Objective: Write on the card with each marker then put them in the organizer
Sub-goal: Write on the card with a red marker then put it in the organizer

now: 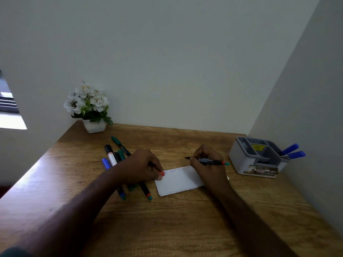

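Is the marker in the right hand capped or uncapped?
Uncapped: the marker in the right hand shows a bare tip; the left hand pinches a red cap.

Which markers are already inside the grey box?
The two blue markers poking out of the organizer's right end. All the others lie loose on the table by the left hand, except the one gripped by the right hand.

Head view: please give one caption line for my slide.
Right hand holds black marker above white card; left hand pinches red cap.

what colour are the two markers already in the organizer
Blue: both markers stand in the grey organizer, clearest in the head view.
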Demonstrator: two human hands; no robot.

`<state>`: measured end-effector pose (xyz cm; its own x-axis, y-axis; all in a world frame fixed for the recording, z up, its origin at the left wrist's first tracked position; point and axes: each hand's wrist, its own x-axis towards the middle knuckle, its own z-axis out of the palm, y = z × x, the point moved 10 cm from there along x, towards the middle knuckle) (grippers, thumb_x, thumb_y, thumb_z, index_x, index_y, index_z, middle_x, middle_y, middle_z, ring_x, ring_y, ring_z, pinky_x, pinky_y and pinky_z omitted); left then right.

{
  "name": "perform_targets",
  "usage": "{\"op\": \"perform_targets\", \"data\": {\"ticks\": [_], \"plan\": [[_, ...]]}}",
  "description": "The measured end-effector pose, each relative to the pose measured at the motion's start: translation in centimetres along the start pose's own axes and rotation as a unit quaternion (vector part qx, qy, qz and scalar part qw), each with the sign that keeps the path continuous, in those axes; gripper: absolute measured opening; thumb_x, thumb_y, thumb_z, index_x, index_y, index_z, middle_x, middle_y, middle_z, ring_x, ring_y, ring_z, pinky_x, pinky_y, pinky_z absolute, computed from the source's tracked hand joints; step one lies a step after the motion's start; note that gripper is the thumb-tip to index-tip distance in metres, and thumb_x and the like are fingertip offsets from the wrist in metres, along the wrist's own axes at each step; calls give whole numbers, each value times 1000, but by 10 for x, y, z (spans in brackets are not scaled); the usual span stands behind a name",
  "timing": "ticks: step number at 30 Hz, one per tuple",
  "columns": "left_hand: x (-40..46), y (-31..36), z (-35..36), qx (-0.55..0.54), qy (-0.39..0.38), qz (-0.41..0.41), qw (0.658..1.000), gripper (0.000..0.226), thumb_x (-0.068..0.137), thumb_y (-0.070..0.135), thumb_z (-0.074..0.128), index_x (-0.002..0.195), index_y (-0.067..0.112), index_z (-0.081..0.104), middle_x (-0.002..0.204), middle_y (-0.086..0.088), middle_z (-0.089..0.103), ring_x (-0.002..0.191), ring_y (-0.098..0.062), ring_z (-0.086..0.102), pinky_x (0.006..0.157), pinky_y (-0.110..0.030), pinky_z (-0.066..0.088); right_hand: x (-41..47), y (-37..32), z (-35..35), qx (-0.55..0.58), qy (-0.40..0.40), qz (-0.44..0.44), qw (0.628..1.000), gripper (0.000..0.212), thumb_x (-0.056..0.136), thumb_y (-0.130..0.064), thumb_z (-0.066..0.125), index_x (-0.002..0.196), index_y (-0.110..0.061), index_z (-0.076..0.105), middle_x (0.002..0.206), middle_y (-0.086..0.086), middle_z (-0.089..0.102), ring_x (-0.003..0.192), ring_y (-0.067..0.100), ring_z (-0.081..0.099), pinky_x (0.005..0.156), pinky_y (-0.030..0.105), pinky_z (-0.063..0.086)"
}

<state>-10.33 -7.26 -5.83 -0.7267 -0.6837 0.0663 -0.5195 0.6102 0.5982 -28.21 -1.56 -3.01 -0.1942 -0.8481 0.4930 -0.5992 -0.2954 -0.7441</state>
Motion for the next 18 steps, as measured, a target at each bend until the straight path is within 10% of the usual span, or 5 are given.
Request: {"op": "perform_targets", "data": {"ticks": [4, 8, 18], "plan": [[-3, 8, -9, 19, 47, 30, 998, 16, 88, 27, 67, 103, 29, 71, 93, 21, 59, 89, 5, 54, 72, -11, 41, -3, -10, 11, 75, -44, 2, 996, 15, 80, -29, 67, 71, -17, 68, 77, -1, 68, 78, 14, 65, 68, 27, 52], [-9, 15, -20, -49, 98, 37, 993, 17, 90, 20, 63, 103, 30, 66, 98, 21, 60, 95, 7, 54, 78, -10, 43, -6, -14, 14, 246, -69, 42, 966, 12, 82, -8, 55, 76, -1, 62, 76, 24, 69, 67, 20, 64, 64, 30, 49], [-12, 28, -23, -85, 118, 62, 987, 14, 88, 19, 66, 98, 29, 66, 98, 17, 64, 98, 2, 55, 79, -8, 44, -11, -20, 21, 242, -85, 28, 966, 12, 83, -5, 59, 72, -2, 61, 73, 17, 73, 62, 18, 61, 61, 26, 48]]}}
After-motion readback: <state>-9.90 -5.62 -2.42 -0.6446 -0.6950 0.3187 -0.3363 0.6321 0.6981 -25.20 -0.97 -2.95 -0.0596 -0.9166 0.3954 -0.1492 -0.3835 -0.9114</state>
